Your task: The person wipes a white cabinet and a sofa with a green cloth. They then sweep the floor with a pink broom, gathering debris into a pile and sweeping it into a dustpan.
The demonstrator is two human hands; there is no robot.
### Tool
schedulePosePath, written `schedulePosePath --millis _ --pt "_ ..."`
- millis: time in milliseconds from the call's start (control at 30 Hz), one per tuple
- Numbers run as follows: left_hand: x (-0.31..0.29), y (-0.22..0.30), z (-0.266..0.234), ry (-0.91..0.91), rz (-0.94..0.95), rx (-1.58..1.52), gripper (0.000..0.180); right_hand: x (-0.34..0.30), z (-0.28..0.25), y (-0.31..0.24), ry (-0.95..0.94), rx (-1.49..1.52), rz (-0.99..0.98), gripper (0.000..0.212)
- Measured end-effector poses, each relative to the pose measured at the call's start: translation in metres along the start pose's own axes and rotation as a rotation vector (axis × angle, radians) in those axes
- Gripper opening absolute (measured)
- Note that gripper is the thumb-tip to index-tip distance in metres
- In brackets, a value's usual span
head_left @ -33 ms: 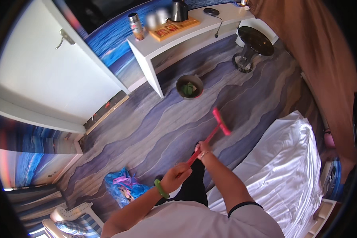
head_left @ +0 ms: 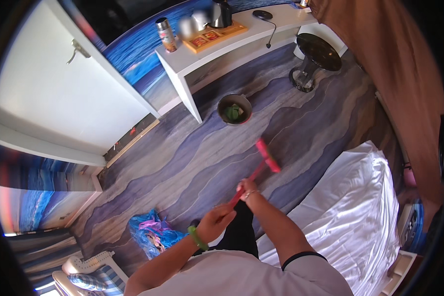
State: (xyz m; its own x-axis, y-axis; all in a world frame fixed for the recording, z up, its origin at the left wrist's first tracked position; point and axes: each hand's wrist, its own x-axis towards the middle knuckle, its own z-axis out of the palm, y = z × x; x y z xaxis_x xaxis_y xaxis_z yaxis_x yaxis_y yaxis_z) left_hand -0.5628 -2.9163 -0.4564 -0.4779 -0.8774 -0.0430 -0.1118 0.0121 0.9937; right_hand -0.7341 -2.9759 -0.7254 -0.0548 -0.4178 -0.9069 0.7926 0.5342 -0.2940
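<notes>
A pink long-handled floor tool (head_left: 267, 157) with a bar-shaped head set crosswise reaches out before me. Whether it is a broom or a mop I cannot tell. My left hand (head_left: 216, 222), with a green bangle at the wrist, is closed around the upper end of its handle. Farther down the same handle, my right hand (head_left: 247, 189) is wrapped round it too. The head is over the wavy-patterned floor (head_left: 197, 163), on the near side of a dark bin (head_left: 235, 109) with green stuff inside. Whether the head touches the floor is unclear.
A blue plastic bag (head_left: 153, 234) lies on the floor at the left. White bedding (head_left: 335, 202) is at the right. A white desk (head_left: 195, 61) and a black stool (head_left: 318, 52) stand at the back. A white door (head_left: 59, 74) is at the far left.
The pink tool's head has shifted left and a little nearer to me. Both hands have moved slightly left with the handle, still gripping it.
</notes>
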Motion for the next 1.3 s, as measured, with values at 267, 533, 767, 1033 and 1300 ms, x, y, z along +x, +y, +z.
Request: schedulePosePath --millis 267,533,767,1033,1300 --pt "0.136 0.18 -0.003 -0.079 -0.158 0.199 0.011 -0.09 0.102 -0.071 -0.349 0.382 0.479 0.022" --pt "0.26 0.162 0.026 -0.22 0.161 0.163 0.016 -0.057 0.089 -0.263 -0.243 0.324 0.273 0.026" --pt "0.418 0.108 0.064 -0.196 0.354 0.188 0.019 0.113 0.048 -0.492 -0.014 -1.15 -0.256 0.031" --pt "0.445 -0.074 0.027 -0.02 -0.329 0.617 0.016 0.219 0.073 -0.719 0.283 -1.8 -0.701 0.034" --pt "0.347 -0.164 0.103 0.126 -1.205 0.715 0.026 0.372 0.057 -0.8 0.341 -1.868 -0.729 0.021"
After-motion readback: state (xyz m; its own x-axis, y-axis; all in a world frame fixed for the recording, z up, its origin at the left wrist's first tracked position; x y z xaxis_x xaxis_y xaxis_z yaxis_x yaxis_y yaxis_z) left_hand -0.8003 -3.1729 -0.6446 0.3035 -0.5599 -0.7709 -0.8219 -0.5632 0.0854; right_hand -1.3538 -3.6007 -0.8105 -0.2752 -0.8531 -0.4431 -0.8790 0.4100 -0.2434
